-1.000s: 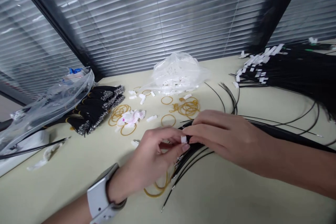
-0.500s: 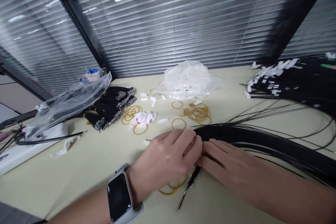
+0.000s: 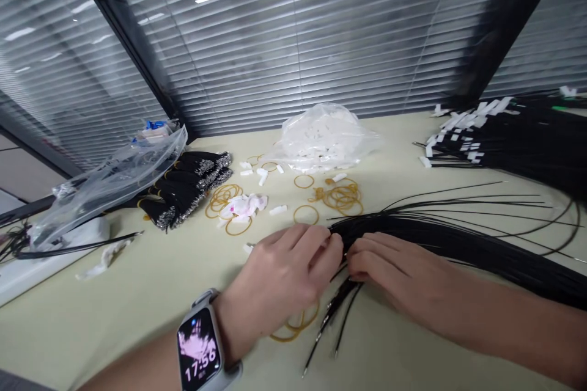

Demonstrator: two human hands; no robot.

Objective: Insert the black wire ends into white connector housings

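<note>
1. Two hands meet at the near middle of the bench (image 3: 137, 293). The left hand (image 3: 288, 275) and the right hand (image 3: 394, 272) almost touch, both on the bundle of black cords (image 3: 458, 244).
2. Left fingers (image 3: 321, 250) curl closed over the bundle, and right fingers (image 3: 362, 259) pinch it just beside them. Gripping this close to the cord tips (image 3: 330, 324) probably keeps the strands together where they would otherwise spread.
3. The bundle lies flat and sweeps off to the right edge, with stray strands fanning behind it.
4. A rubber band (image 3: 293, 327) lies partly under the left hand, and more loose bands (image 3: 342, 195) sit just beyond.
5. Open bench lies near and to the left. A plastic bag (image 3: 321, 137) and a far pile of tagged cords (image 3: 527, 134) crowd the back and right.
</note>
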